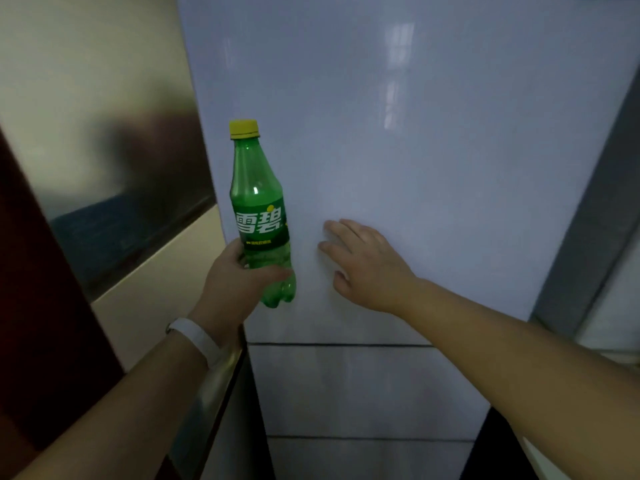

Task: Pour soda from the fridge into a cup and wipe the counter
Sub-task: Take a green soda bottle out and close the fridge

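Soda bottle [260, 216] upright in left hand [232, 278], in front of the closed fridge door [433, 140].
Fingers and thumb wrap its lower body; yellow cap [244, 128] on. Right hand [360, 263] just right of the bottle, flat on the door, fingers spread, holding nothing. White wristband [195, 339] on the left wrist. Metallic panel [114, 188] to the left.

Green soda bottle [260, 216] upright, yellow-capped, before closed fridge door [415, 133].
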A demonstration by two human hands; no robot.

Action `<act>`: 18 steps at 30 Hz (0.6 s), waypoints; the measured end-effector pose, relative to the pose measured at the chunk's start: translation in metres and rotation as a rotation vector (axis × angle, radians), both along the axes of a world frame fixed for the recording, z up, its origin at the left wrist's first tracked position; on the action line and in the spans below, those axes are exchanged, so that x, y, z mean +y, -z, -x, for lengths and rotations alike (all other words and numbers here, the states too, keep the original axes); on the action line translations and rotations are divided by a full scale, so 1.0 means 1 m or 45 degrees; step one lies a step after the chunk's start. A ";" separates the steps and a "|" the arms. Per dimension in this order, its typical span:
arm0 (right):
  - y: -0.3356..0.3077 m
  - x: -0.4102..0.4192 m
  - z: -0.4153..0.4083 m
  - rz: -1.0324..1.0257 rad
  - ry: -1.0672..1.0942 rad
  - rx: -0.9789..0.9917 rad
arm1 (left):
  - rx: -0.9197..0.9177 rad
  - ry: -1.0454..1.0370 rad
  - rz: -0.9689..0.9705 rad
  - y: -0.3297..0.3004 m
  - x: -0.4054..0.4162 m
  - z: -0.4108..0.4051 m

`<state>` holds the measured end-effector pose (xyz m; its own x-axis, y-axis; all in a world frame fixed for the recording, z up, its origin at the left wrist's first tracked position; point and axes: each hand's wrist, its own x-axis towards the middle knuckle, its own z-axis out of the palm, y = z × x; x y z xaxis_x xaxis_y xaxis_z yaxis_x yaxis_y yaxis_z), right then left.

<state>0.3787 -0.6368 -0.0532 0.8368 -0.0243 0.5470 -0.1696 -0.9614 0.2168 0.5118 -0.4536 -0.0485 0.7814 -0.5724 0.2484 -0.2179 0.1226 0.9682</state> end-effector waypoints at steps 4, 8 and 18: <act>0.004 -0.011 0.043 -0.143 0.155 -0.014 | -0.032 0.158 0.007 -0.002 -0.015 0.010; 0.011 -0.020 0.093 -0.269 0.305 -0.102 | -0.050 0.351 0.001 0.003 -0.038 0.029; 0.038 -0.043 0.205 -0.323 0.629 -0.047 | -0.126 0.674 -0.023 0.028 -0.101 0.102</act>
<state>0.1738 -0.6796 -0.0907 0.6729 -0.5437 0.5016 -0.6165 -0.7869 -0.0259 0.4096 -0.5551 -0.0765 0.3578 -0.8867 0.2929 -0.2214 0.2242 0.9491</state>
